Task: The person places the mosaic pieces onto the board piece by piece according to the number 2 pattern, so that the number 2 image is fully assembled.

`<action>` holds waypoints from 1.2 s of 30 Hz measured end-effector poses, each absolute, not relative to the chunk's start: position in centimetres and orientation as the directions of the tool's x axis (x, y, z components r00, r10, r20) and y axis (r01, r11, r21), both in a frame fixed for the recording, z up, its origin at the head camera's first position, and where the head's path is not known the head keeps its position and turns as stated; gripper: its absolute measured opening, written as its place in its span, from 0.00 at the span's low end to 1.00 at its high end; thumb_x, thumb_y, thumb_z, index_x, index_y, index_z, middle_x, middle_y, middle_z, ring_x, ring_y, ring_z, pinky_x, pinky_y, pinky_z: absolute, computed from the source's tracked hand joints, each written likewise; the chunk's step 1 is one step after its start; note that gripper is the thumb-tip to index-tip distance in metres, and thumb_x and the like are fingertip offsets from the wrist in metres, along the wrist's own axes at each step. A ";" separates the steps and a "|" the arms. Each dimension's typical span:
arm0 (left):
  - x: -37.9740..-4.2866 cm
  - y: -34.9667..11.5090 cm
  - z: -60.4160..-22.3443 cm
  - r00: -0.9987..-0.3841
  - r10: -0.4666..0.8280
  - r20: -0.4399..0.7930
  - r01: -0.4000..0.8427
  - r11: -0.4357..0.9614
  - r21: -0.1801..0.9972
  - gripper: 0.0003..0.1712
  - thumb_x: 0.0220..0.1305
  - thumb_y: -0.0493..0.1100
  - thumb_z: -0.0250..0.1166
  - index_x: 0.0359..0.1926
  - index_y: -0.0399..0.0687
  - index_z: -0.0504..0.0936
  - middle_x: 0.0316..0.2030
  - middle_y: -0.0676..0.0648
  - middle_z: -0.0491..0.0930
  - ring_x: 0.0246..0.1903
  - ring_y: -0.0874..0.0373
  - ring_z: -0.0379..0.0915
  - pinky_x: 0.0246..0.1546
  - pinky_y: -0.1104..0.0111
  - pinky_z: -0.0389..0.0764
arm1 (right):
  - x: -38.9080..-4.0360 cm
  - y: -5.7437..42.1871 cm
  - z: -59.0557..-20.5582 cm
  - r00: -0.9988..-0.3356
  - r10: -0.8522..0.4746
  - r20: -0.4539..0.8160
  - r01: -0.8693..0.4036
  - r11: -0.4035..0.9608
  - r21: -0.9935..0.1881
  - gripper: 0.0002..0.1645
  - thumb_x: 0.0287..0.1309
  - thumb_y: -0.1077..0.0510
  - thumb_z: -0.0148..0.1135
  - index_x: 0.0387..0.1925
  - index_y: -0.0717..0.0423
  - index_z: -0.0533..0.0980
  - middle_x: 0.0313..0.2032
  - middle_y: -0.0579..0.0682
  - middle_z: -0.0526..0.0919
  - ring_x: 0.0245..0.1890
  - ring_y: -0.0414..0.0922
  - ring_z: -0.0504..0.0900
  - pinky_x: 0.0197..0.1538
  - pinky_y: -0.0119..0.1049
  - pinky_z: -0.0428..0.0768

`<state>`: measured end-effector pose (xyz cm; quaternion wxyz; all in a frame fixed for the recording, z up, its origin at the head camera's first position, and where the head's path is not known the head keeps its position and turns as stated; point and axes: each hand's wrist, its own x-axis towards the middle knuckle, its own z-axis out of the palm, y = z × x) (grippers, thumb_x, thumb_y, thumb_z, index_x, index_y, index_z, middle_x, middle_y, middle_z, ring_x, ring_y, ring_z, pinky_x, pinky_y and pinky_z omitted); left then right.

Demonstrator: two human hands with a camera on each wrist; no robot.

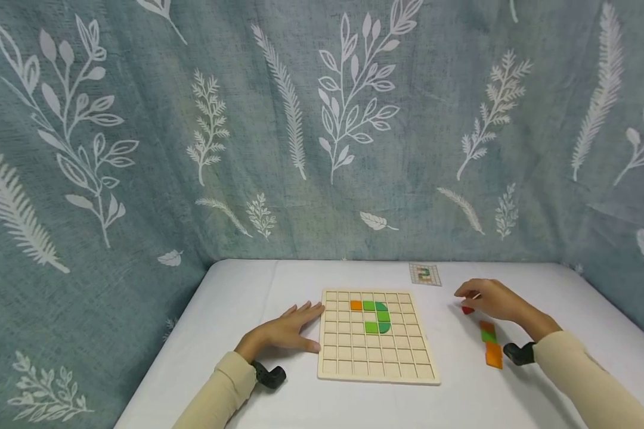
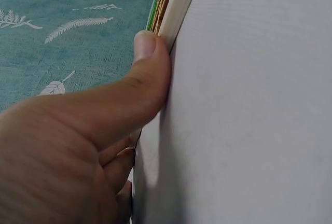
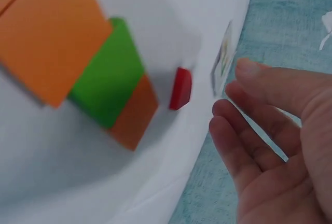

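My left hand [image 1: 287,329] has its fingers spread and touches the left edge of a wooden grid board [image 1: 372,370]. In the left wrist view the thumb [image 2: 148,60] presses against the board's rim. On the board several tiles form a small hooked shape: an orange tile [image 1: 356,305], green squares and darker green rounded tiles. Above the table at the right, my right hand [image 1: 494,300] hovers with loosely bent fingers. Just below it lies a red tile [image 3: 181,89], apart from the fingertips in the right wrist view.
Nearer the front right, orange tiles [image 1: 494,355], a green tile [image 3: 109,73] and a darker orange tile [image 3: 136,115] lie close together on the white tablecloth [image 1: 295,393]. A small pattern card [image 1: 424,274] lies at the back. A leaf-printed curtain [image 1: 300,149] surrounds the table.
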<state>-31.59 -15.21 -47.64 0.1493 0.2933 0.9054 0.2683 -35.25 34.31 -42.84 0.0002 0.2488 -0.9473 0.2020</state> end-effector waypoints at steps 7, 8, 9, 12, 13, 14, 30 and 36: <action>-31.7 -15.1 -47.8 -0.782 0.613 -0.111 0.459 0.688 0.562 0.57 0.59 0.64 0.69 0.80 0.51 0.50 0.80 0.51 0.47 0.80 0.52 0.35 0.80 0.52 0.33 | -35.2 35.6 -44.3 -0.886 -0.462 0.048 -0.447 0.820 -0.357 0.14 0.58 0.68 0.66 0.46 0.59 0.85 0.46 0.57 0.87 0.47 0.57 0.84 0.50 0.55 0.84; -31.7 -15.1 -47.8 -0.782 0.614 -0.111 0.460 0.688 0.561 0.57 0.59 0.65 0.69 0.80 0.51 0.50 0.80 0.51 0.47 0.80 0.51 0.35 0.80 0.52 0.33 | -35.3 35.7 -44.4 -0.886 -0.461 0.043 -0.446 0.825 -0.347 0.15 0.57 0.69 0.66 0.47 0.59 0.85 0.47 0.57 0.87 0.49 0.58 0.84 0.51 0.56 0.84; -31.7 -15.1 -47.8 -0.782 0.613 -0.111 0.460 0.688 0.561 0.57 0.59 0.65 0.69 0.80 0.51 0.50 0.80 0.51 0.47 0.80 0.51 0.35 0.80 0.52 0.33 | -35.3 35.8 -44.5 -0.885 -0.465 0.039 -0.449 0.827 -0.339 0.16 0.57 0.69 0.66 0.47 0.58 0.85 0.47 0.57 0.88 0.50 0.59 0.83 0.51 0.56 0.83; -31.7 -15.1 -47.9 -0.782 0.614 -0.110 0.460 0.686 0.563 0.57 0.59 0.65 0.69 0.80 0.50 0.50 0.80 0.51 0.47 0.80 0.51 0.35 0.80 0.51 0.34 | -35.4 36.0 -44.8 -0.871 -0.490 0.050 -0.480 0.821 -0.309 0.16 0.56 0.71 0.66 0.46 0.59 0.86 0.46 0.57 0.88 0.50 0.60 0.84 0.51 0.56 0.84; -31.7 -15.1 -47.9 -0.782 0.614 -0.109 0.460 0.686 0.563 0.57 0.59 0.65 0.69 0.80 0.50 0.50 0.80 0.51 0.47 0.80 0.51 0.35 0.80 0.51 0.34 | -35.4 36.1 -44.9 -0.868 -0.493 0.059 -0.487 0.822 -0.296 0.16 0.55 0.71 0.66 0.45 0.58 0.86 0.45 0.56 0.88 0.49 0.59 0.84 0.50 0.55 0.84; -31.7 -15.2 -47.9 -0.783 0.612 -0.108 0.459 0.687 0.564 0.57 0.59 0.65 0.69 0.80 0.50 0.50 0.80 0.51 0.47 0.80 0.51 0.35 0.80 0.51 0.34 | -35.5 36.0 -44.9 -0.868 -0.493 0.064 -0.489 0.824 -0.287 0.16 0.55 0.72 0.66 0.44 0.58 0.86 0.44 0.55 0.88 0.48 0.58 0.84 0.50 0.55 0.84; -31.8 -15.2 -47.6 -0.789 0.603 -0.113 0.455 0.699 0.552 0.57 0.59 0.65 0.69 0.80 0.52 0.50 0.80 0.51 0.46 0.80 0.53 0.35 0.80 0.52 0.34 | -35.8 35.3 -44.8 -0.879 -0.474 0.043 -0.467 0.842 -0.269 0.13 0.56 0.64 0.70 0.45 0.57 0.86 0.38 0.47 0.84 0.37 0.42 0.78 0.46 0.45 0.85; -31.7 -15.2 -47.7 -0.792 0.599 -0.116 0.446 0.698 0.561 0.57 0.59 0.65 0.69 0.80 0.52 0.51 0.80 0.51 0.47 0.80 0.52 0.35 0.80 0.52 0.34 | -35.8 34.9 -44.8 -0.891 -0.454 0.032 -0.442 0.845 -0.301 0.12 0.57 0.60 0.71 0.44 0.58 0.85 0.36 0.45 0.80 0.35 0.40 0.74 0.39 0.33 0.81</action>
